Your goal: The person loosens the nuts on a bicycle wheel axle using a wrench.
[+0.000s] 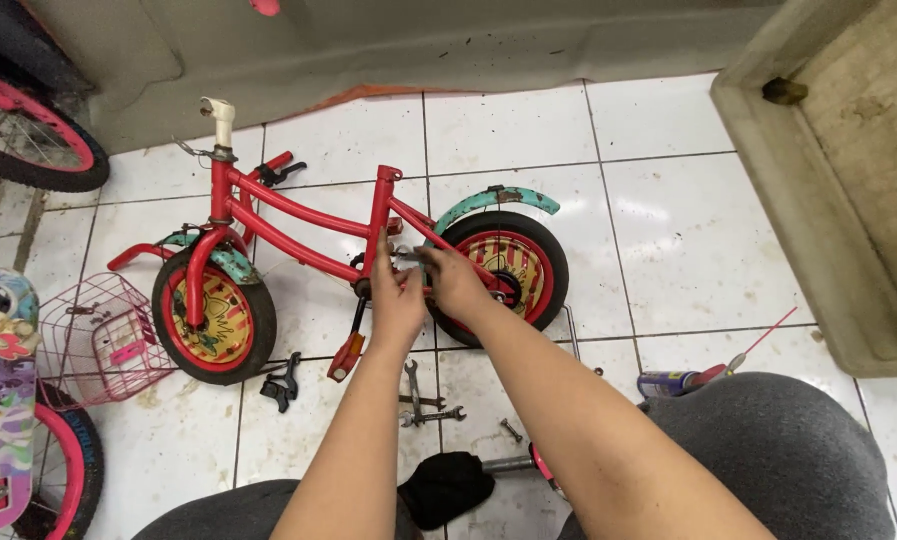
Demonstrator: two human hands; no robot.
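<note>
1. While a small red bicycle frame (298, 215) stands upright on the white tiled floor (668, 230), both of the person's hands meet at its middle, just ahead of the rear wheel (513, 265).
2. The left hand (396, 300) is raised at the bottom of the seat tube with its fingers partly curled and the forefinger up along the tube; whether it grips anything cannot be told.
3. The right hand (455, 280) is closed in a pinch around a small metal part beside the frame, in front of the rear wheel.
4. A red pedal (346, 357) hangs on its crank below the frame, just left of the left forearm.
5. Several spanners (420, 395) lie on the tiles below the frame, between the forearms.
6. A pink wire basket (103, 335) sits left of the bicycle's front wheel (213, 315).
7. A spray can with a thin red straw (688, 380) lies right of the rear wheel, near the person's knee.
8. A black saddle (446, 487) lies near the spanners, lower down.
</note>
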